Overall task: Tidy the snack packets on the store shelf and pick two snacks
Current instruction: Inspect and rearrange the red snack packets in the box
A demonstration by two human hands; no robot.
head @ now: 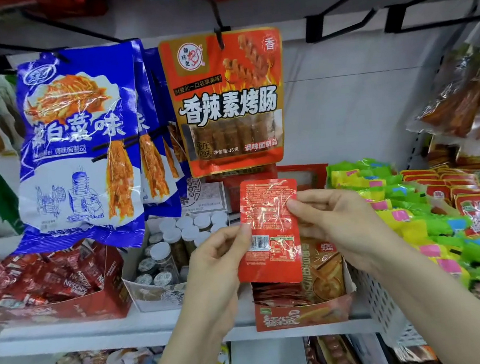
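Observation:
A small red snack packet (268, 232) is held upright in front of the shelf, its printed back with a barcode facing me. My left hand (215, 262) pinches its left edge near the middle. My right hand (336, 224) pinches its right edge a little higher. Directly below it stands an open red display box (303, 315) holding several more packets of the same kind. Above, a red sausage-snack packet (228, 102) hangs on a black hook.
Blue snack bags (79, 146) hang at the left. A red carton of Nescafe sachets (49, 281) and a box of small jars (174, 249) stand on the white shelf (85, 334). A white basket (378, 300) of green and yellow packets (411, 222) fills the right.

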